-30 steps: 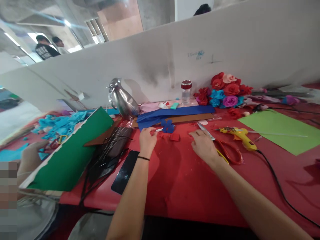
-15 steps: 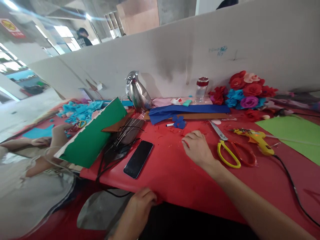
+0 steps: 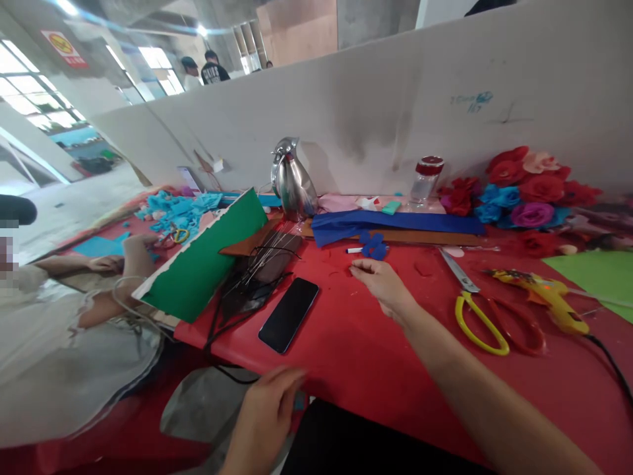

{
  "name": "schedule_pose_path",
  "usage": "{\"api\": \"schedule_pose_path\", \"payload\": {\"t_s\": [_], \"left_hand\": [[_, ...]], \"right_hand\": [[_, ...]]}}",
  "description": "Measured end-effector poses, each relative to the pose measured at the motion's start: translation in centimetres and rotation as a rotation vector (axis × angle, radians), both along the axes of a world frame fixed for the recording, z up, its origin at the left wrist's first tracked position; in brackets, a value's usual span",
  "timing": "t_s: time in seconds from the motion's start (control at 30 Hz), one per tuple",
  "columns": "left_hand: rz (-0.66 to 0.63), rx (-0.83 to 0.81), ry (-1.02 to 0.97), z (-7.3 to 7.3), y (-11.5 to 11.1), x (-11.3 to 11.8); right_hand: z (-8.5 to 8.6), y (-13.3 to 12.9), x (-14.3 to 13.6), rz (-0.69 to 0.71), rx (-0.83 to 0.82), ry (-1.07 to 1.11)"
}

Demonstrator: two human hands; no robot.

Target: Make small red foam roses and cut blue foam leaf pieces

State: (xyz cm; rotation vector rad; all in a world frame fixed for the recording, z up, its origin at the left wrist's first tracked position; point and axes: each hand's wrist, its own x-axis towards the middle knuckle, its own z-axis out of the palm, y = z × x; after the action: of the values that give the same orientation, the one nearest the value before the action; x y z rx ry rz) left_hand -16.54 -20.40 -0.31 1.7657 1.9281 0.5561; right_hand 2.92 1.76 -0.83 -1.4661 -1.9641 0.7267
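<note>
My right hand (image 3: 380,282) hovers low over the red tabletop (image 3: 341,330), thumb and fingertips pinched together; whatever sits between them is too small to make out. Small red scraps lie around it. Just beyond are a white marker (image 3: 353,251) and a blue petal-shaped cutout (image 3: 374,247). My left hand (image 3: 267,406) is at the table's front edge, slightly blurred, its fingers stretched out and the thumb apart, with nothing seen in it. A black phone (image 3: 289,315) lies between the two hands. To the right rest scissors (image 3: 477,310) with yellow and red handles.
A yellow glue gun (image 3: 548,297) trails its cord at right. Blue strips (image 3: 400,224), a steel jug (image 3: 294,181), a jar (image 3: 426,181) and paper flowers (image 3: 534,188) line the low wall. A green board (image 3: 208,264) leans at left, near a seated person's arm (image 3: 106,307).
My view has swung left. My right hand has lifted from lying on the table into a pinch. My left hand's fingers have loosened at the table edge.
</note>
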Motion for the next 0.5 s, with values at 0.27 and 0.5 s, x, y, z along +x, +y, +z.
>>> {"api": "schedule_pose_path", "payload": {"t_s": [0.27, 0.5], "left_hand": [[0.129, 0.22, -0.418, 0.9, 11.3, 5.8], [0.115, 0.142, -0.225, 1.5, 17.9, 5.1]], "right_hand": [[0.3, -3.4, 0.8, 0.03, -0.375, 0.883], [-2.5, -4.1, 1.3, 0.017, -0.151, 0.612]]}}
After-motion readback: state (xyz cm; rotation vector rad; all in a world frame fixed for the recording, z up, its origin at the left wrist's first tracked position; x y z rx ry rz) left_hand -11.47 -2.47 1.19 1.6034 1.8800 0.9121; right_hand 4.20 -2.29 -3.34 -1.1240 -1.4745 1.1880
